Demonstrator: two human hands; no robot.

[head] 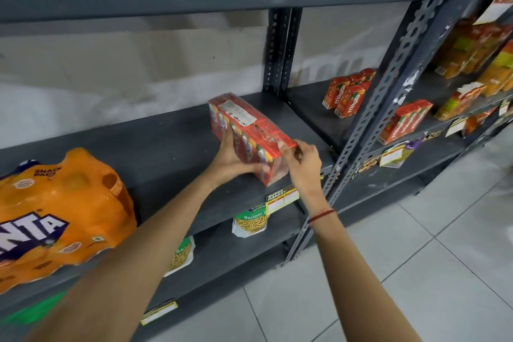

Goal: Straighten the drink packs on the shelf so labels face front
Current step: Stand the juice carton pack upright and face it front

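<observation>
Both hands hold the red drink pack [251,136], which sits near the front edge of the grey shelf [172,153]. The left hand [236,162] presses its long side, and the right hand [301,165] pinches its front corner. An orange soda pack [61,211] lies at the shelf's left end.

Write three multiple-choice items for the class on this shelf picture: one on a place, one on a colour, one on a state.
1. Where does the orange shrink-wrapped Fanta multipack sit?
A. Left of the red shrink-wrapped carton pack
B. On the tiled floor
C. On the top shelf

2. What colour is the thread band on the right wrist?
A. Green
B. Red
C. White

3. How is the red pack held?
A. By neither hand
B. By the right hand only
C. Between the left hand and right hand

Answers: 1 A, it lies at the shelf's left end; 2 B, it shows red; 3 C, both hands touch the pack.
</observation>
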